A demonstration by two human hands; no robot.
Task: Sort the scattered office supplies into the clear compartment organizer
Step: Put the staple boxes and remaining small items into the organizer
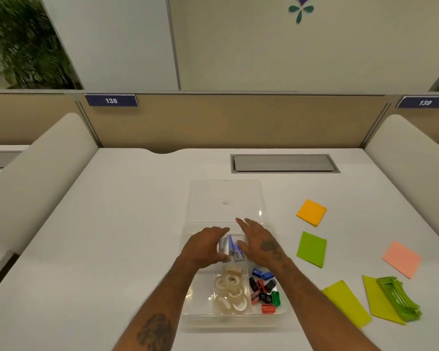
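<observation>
At the white desk (112, 224) below a beige partition (238, 117), I am watching the right hand (260, 243) hovering flat-fingered over the clear organizer (203, 307), the left hand (204, 247) curving around small boxes (232, 248), its grip impossible to tell.

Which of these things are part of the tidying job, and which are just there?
Job: clear organizer, lid, tape rolls, sharpeners, blue items, coloured paper pads, green plastic tool.
Just there: desk hatch, number signs, plant.
</observation>
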